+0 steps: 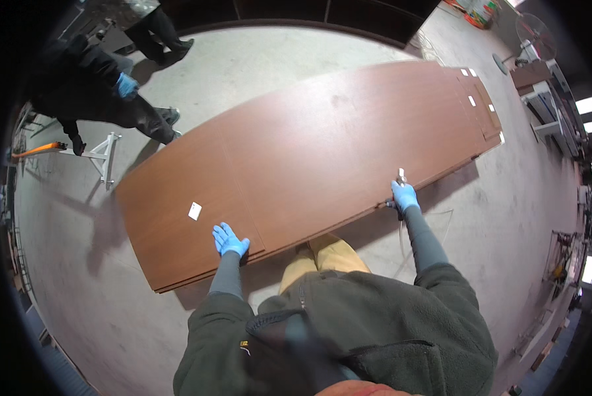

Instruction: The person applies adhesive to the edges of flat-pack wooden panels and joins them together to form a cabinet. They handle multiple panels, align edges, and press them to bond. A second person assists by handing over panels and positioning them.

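Large brown wood-look panels point(315, 145) lie stacked in front of me, raised above the floor. My left hand point(230, 241), in a blue glove, rests on the top panel near its front edge with the fingers spread. Just beyond it a small white label point(195, 211) sticks to the surface. At the front edge further right, my gloved right hand point(405, 197) is closed round an air gun point(402, 175) with a silvery top. A thin hose hangs below that hand. The tool's lower part is mostly hidden by my fingers.
Two other people stand at the far left, one wearing a blue glove point(127, 86). Near them is a white metal stand point(102, 158) with an orange bar. Dark panels point(276, 12) line the back. A fan point(534, 36) stands at the far right.
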`<act>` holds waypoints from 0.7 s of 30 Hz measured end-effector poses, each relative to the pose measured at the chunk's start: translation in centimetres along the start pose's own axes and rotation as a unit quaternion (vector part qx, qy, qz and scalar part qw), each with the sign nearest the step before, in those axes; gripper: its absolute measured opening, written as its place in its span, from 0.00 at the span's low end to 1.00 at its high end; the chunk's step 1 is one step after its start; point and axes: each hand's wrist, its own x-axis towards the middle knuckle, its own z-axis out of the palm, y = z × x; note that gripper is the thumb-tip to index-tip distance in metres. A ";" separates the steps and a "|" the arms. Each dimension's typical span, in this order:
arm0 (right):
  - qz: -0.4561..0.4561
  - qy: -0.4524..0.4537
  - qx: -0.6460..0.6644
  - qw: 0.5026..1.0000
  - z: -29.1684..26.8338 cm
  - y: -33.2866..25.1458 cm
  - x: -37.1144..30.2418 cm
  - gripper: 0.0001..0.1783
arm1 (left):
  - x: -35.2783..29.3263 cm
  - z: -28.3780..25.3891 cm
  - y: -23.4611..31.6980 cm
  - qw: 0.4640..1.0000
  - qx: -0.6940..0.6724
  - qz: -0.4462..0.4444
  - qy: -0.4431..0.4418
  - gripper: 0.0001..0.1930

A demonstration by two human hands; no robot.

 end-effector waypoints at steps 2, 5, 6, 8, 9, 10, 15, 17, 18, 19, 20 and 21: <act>0.009 -0.117 0.024 0.993 -0.1 0.1 -3.0 0.20 | -0.2 0.1 0.3 1.000 -0.009 -0.007 0.008 0.62; 0.030 -0.239 -0.080 0.967 2.3 -0.3 -8.9 0.21 | -1.0 0.1 1.0 0.999 0.026 -0.003 0.021 0.57; 0.038 -0.257 -0.090 0.962 2.9 -0.3 -10.5 0.21 | -1.6 0.1 1.9 0.999 0.019 0.022 0.035 0.57; 0.064 -0.275 -0.101 0.954 3.8 -0.9 -13.0 0.23 | -3.1 0.2 4.1 0.998 0.024 0.055 0.018 0.56; 0.050 -0.281 -0.120 0.951 3.4 -1.1 -13.7 0.23 | -3.9 0.4 5.5 0.997 0.028 0.073 0.012 0.55; 0.066 -0.278 -0.135 0.949 2.8 -1.3 -14.0 0.23 | -4.4 0.3 6.8 0.995 0.026 0.093 -0.008 0.55; 0.076 -0.170 -0.199 0.962 -7.3 0.0 -10.5 0.29 | -6.7 0.4 14.3 0.991 -0.003 0.064 -0.119 0.56; 0.067 -0.104 -0.113 0.986 -13.6 1.8 -8.5 0.28 | -7.3 0.6 17.2 0.991 0.022 0.036 -0.126 0.55; 0.087 -0.071 -0.063 0.992 -17.1 2.8 -7.3 0.29 | -8.0 0.8 19.1 0.991 0.033 0.066 -0.112 0.55; 0.096 -0.013 -0.018 0.995 -20.6 3.8 -6.1 0.29 | -8.7 1.1 21.5 0.990 0.048 0.090 -0.101 0.55; 0.101 0.019 0.010 0.995 -24.1 4.9 -4.9 0.28 | -9.4 1.3 24.1 0.988 0.062 0.113 -0.088 0.55; 0.087 0.016 0.045 0.995 -27.3 5.7 -3.8 0.28 | -10.3 1.6 27.3 0.984 0.068 0.146 -0.070 0.55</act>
